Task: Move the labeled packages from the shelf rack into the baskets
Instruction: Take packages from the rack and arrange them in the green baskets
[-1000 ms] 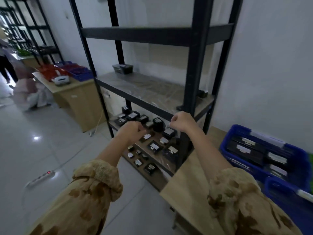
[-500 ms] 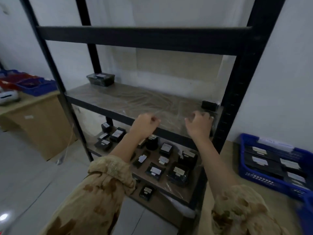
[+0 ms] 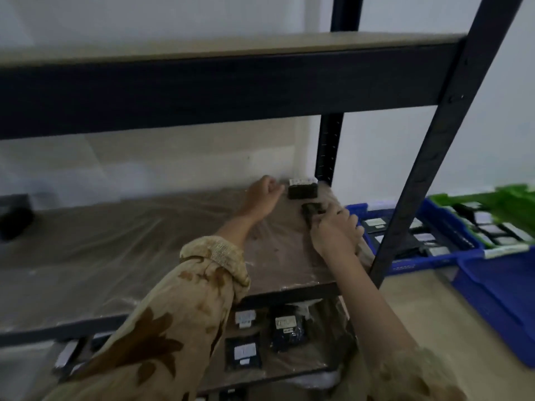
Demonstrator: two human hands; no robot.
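Over at the back right corner of the middle shelf (image 3: 144,241), my right hand (image 3: 335,230) is wrapped round a dark package (image 3: 312,210). My left hand (image 3: 262,198) is curled, nothing in it, just beside a labeled package (image 3: 303,189). The blue basket (image 3: 419,264) and green basket (image 3: 463,198) already hold plenty, but the lower shelf (image 3: 318,360) is loaded, so I reckon lots left. The rack post (image 3: 428,146) sits between hand and baskets.

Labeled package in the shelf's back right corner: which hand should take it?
Left. The left hand is empty and right beside the labeled package; the right hand is busy gripping a dark package.
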